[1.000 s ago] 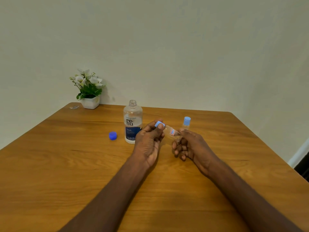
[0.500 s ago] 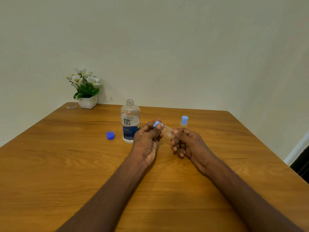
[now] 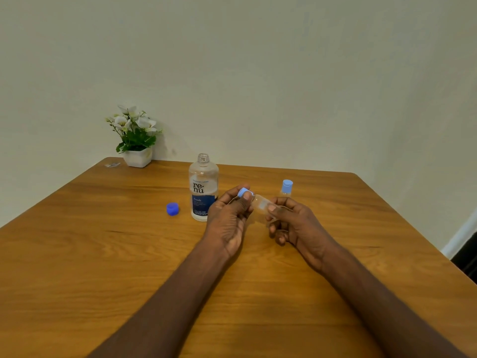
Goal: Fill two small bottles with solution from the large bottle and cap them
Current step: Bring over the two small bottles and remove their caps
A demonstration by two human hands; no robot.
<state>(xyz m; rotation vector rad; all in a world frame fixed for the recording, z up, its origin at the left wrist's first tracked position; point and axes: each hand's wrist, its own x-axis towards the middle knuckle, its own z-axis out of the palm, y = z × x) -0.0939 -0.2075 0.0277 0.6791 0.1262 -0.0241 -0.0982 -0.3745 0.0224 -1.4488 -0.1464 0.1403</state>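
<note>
The left hand is curled, its thumb and fingers pinch the light blue cap of a small bottle. The right hand grips the body of the same bottle: thumb on top, index finger around it, the other fingers folded under. This bottle is clear, w/ a small label, and it is held above the table, tilted almost flat, cap end toward the left hand. If the cap is fully tight, I cannot tell. The liquid level inside is also not readable.

Just behind the right hand stands the second small bottle, upright on the table, w/ a light blue cap on it. Only its upper part shows; the rest is hidden by the fingers.

Behind the left hand stands the large bottle, upright, mouth open, no cap on. It has a white and dark blue label w/ the word "renu". Liquid is inside, approx. to the shoulder.

To the left of the large bottle, apart from it, a dark blue cap lies on the table.

At the far left corner, near the wall, there is a white pot w/ white flowers, and beside it a small clear wrapper-like piece, too small to identify.
</note>
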